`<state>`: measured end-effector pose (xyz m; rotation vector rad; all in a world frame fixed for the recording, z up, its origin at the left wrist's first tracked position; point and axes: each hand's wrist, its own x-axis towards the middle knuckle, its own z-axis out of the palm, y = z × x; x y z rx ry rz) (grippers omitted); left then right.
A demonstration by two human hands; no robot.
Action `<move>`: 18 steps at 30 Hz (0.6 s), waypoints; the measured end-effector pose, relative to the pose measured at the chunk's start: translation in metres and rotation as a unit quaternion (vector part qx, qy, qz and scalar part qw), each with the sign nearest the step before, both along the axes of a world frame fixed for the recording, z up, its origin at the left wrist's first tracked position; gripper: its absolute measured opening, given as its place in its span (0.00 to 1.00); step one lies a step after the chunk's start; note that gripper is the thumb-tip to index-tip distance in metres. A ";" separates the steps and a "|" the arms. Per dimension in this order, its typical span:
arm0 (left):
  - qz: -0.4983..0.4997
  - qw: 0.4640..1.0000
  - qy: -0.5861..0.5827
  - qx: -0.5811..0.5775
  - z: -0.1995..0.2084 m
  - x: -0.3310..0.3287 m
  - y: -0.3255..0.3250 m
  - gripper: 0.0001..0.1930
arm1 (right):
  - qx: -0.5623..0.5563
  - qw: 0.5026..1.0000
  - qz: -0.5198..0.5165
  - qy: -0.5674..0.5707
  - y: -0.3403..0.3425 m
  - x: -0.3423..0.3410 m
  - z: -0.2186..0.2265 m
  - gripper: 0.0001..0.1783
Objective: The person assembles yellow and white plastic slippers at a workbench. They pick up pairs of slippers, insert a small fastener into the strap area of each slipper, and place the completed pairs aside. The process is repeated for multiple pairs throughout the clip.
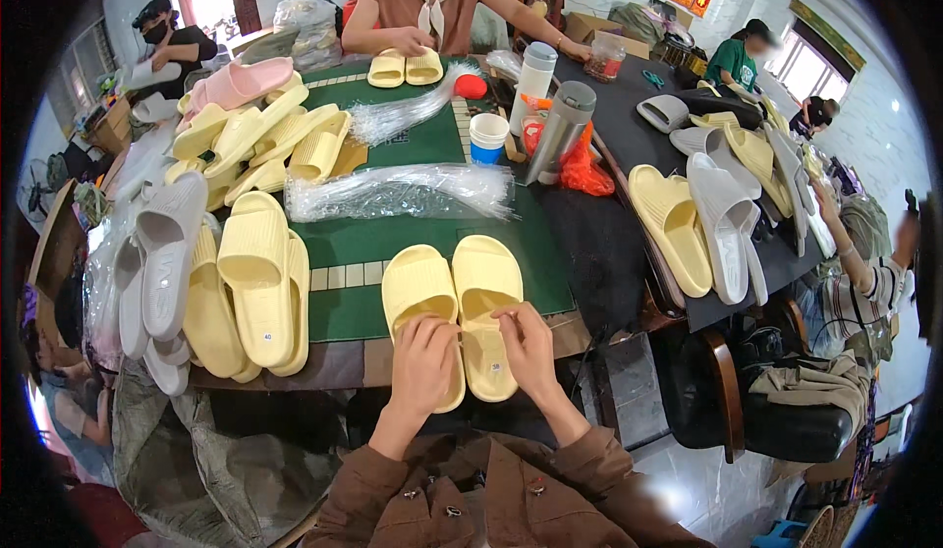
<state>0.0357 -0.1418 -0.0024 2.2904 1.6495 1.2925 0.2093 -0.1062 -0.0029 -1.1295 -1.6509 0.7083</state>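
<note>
A pair of pale yellow slide slippers lies side by side at the table's front edge, toes pointing away from me. My left hand (424, 359) is over the left slipper (420, 278), its fingers curled together near that slipper's inner edge. On the right slipper (487, 271), my right hand (527, 349) makes a pinch by the foot opening. Anything thin between the fingertips is too small to make out. Just beyond the pair, a bundle of clear plastic strands (403, 192) lies across the green mat (344, 307).
Yellow slippers (257, 273) and grey slippers (169, 253) are piled at left; more slippers (671, 229) lie at right. A steel tumbler (563, 131), paper cups (488, 137) and a red bag (587, 163) stand mid-table. Across sits a person (432, 8) with yellow slippers (405, 67).
</note>
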 end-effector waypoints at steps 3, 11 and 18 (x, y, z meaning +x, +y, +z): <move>-0.011 1.000 -0.022 -0.015 -0.004 -0.002 0.000 0.10 | 0.007 1.000 0.013 -0.010 -0.001 0.001 -0.001 0.05; -0.013 0.999 -0.006 -0.036 0.004 0.012 0.000 0.09 | 0.044 0.993 0.091 -0.064 -0.011 -0.003 0.009 0.09; -0.011 1.000 -0.023 -0.016 0.003 0.016 0.005 0.08 | 0.048 0.995 0.062 -0.054 -0.005 -0.003 -0.004 0.08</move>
